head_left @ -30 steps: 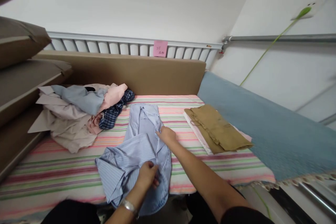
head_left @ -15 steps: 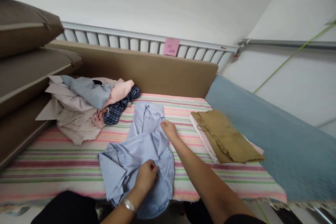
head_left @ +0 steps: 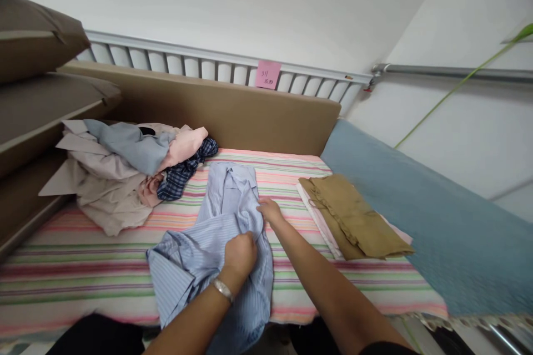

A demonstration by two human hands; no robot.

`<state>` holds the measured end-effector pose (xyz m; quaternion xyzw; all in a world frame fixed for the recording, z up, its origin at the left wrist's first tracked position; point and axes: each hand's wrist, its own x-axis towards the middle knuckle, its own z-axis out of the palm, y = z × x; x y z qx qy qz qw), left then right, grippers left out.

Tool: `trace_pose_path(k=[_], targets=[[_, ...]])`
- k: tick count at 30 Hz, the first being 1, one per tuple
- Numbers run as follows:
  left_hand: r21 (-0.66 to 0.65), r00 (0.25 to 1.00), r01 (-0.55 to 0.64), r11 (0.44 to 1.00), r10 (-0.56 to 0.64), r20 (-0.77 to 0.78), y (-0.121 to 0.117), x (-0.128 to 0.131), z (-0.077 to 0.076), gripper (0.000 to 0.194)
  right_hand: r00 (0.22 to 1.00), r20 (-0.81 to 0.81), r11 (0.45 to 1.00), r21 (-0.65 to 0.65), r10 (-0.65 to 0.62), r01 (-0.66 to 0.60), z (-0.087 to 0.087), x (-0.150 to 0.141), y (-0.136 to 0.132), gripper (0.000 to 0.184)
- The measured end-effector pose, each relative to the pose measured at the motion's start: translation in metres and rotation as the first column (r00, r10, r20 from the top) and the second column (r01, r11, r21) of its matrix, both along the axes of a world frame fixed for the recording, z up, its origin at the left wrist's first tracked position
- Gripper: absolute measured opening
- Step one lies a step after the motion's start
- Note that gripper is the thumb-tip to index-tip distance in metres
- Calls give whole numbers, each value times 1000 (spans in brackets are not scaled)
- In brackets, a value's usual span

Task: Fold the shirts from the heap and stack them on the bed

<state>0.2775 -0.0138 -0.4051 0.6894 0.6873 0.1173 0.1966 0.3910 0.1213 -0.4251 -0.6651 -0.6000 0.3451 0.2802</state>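
A light blue striped shirt (head_left: 225, 205) lies lengthwise on the striped bedsheet (head_left: 83, 266), its lower part bunched up near the front edge. My left hand (head_left: 240, 254), with a metal watch on the wrist, is closed on a fold of the shirt's middle. My right hand (head_left: 270, 211) grips the shirt's right edge a little farther up, fingers pinched on the cloth.
A heap of unfolded clothes (head_left: 125, 172) lies at the back left. A folded tan garment (head_left: 353, 216) sits on a small pile at the right, beside a blue blanket (head_left: 416, 211). Brown cushions (head_left: 37, 100) are stacked left; a brown headboard (head_left: 233, 116) stands behind.
My left hand has moved up the shirt, away from the front edge, gathering cloth toward my right hand. My right hand has stayed on the shirt's right edge. The view shifted slightly.
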Motion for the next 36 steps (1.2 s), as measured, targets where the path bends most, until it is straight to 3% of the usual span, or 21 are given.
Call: trace_pose_path(k=[7, 12, 18, 21, 22, 24, 26, 30, 36], targets=[[-14, 949, -211, 977, 208, 237, -29, -11, -7, 19, 898, -440, 987, -139, 11, -80, 17, -38, -12, 31], [39, 962, -222, 974, 212, 172, -38, -24, -12, 19, 873, -486, 970, -228, -41, -82, 11, -35, -31, 29], [117, 988, -140, 983, 131, 82, -27, -20, -4, 19, 955, -295, 975, -215, -13, -54, 9, -23, -58, 41], [209, 987, -149, 966, 131, 95, -13, -21, 4, 19, 987, -100, 992, 6, 122, -122, 9, -14, -85, 39], [244, 988, -145, 959, 127, 91, -7, -23, 6, 21, 981, 26, 974, 116, 193, -195, 6, -9, -96, 40], [293, 992, -121, 948, 109, 57, 5, -27, 8, 26, 899, 304, 880, 260, 316, -397, -5, 0, -120, 43], [264, 994, -105, 959, 108, 4, 18, -30, 7, 30, 799, 460, 802, 258, 388, -539, -18, 9, -139, 47], [89, 987, -142, 986, 148, -60, 39, -34, 0, 22, 747, 516, 778, 220, 420, -589, -35, 17, -157, 49], [-3, 963, -267, 964, 266, -43, 53, -49, -3, 20, 758, 507, 774, 247, 410, -583, -32, 18, -155, 50]])
